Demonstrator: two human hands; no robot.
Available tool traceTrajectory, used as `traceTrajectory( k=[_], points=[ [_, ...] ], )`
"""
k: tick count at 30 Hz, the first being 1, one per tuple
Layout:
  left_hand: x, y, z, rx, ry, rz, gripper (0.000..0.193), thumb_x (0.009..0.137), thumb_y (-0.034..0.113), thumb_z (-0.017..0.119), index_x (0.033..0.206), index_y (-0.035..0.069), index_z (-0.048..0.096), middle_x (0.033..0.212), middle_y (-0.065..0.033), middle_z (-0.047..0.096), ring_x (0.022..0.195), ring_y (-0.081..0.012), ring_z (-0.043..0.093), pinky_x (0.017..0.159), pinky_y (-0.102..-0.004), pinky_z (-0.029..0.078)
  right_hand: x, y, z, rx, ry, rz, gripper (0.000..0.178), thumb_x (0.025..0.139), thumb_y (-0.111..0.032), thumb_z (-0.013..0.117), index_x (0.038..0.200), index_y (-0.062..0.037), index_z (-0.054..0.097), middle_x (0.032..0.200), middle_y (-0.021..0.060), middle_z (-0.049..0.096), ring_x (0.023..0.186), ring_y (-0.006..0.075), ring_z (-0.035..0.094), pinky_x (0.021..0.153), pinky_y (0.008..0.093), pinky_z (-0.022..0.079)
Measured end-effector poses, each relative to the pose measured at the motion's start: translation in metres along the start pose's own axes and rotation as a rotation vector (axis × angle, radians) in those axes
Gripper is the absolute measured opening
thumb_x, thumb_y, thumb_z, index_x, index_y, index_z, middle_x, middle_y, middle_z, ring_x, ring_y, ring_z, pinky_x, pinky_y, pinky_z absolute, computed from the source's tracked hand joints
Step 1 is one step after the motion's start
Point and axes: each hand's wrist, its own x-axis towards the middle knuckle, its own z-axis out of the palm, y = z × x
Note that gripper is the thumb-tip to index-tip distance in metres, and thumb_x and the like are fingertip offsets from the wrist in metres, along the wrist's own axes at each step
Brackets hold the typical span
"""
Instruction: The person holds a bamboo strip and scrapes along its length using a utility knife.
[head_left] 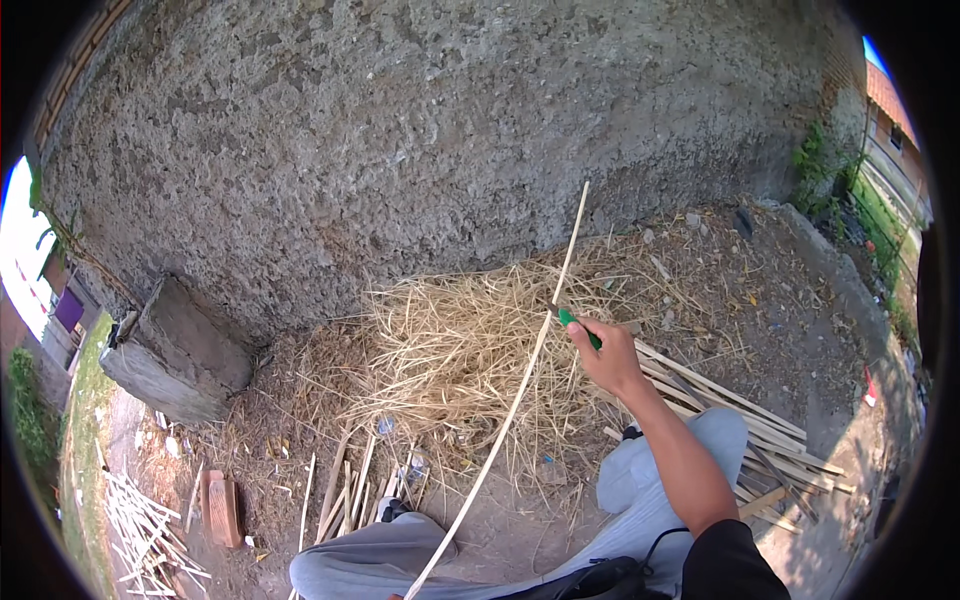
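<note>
A long, pale strip of split wood or bamboo [513,412] slants from the lower edge up toward the wall. My right hand [608,358] is closed round the green handle of a knife [566,318], whose short dark blade meets the strip at its upper part. Only a sliver of my left hand [396,597] shows at the lower edge, beside the near end of the strip; its fingers are cut off by the picture's rim. Beneath the strip lies a heap of thin, straw-coloured shavings [455,335].
A rough grey wall [430,150] rises behind the heap. More long strips [770,440] lie by my right knee, others [350,490] by my left foot. A pile of short sticks [145,535], a reddish brick [221,510] and a concrete block [190,345] are on the left.
</note>
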Motion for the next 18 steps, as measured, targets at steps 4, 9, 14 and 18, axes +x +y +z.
traceTrajectory(
  k=[4, 9, 14, 18],
  points=[
    [-0.045, -0.029, 0.026, 0.263, 0.027, -0.04, 0.03, 0.1, 0.027, 0.052, 0.115, 0.003, 0.063, 0.06, -0.0238, 0.059, 0.046, -0.0435, 0.055, 0.041, -0.0505, 0.043, 0.002, -0.024, -0.011, -0.052, -0.074, 0.059, 0.044, 0.097, -0.045, 0.057, 0.11, -0.006, 0.074, 0.06, 0.0147, 0.06, 0.056, 0.0301, 0.061, 0.054, 0.041, 0.044],
    [-0.1, -0.081, 0.06, 0.357, 0.272, 0.135, 0.029, 0.095, 0.022, 0.061, 0.119, 0.006, 0.063, 0.058, -0.0197, 0.056, 0.041, -0.0387, 0.049, 0.04, -0.0487, 0.041, 0.019, 0.007, -0.022, -0.05, 0.093, 0.088, 0.045, 0.096, -0.046, 0.056, 0.11, -0.0072, 0.074, 0.062, 0.0174, 0.062, 0.058, 0.0323, 0.062, 0.057, 0.043, 0.046],
    [-0.163, -0.107, 0.087, 0.384, 0.267, -0.167, 0.048, 0.087, 0.019, 0.072, 0.13, 0.003, 0.058, 0.088, -0.0202, 0.058, 0.07, -0.034, 0.054, 0.055, -0.046, 0.042, 0.025, 0.016, -0.021, -0.141, 0.13, 0.127, 0.046, 0.098, -0.047, 0.053, 0.107, -0.0074, 0.075, 0.06, 0.0167, 0.06, 0.057, 0.0308, 0.061, 0.059, 0.0437, 0.046],
    [-0.176, -0.176, 0.1, 0.587, 0.48, 0.157, 0.038, 0.087, 0.018, 0.072, 0.122, 0.006, 0.063, 0.079, -0.0166, 0.058, 0.063, -0.0317, 0.054, 0.053, -0.0429, 0.04, 0.026, 0.045, -0.006, 0.174, 0.106, 0.368, 0.057, 0.1, -0.051, 0.05, 0.114, 0.0003, 0.069, 0.066, 0.0092, 0.06, 0.047, 0.0159, 0.049, 0.049, 0.0378, 0.041]
  ],
)
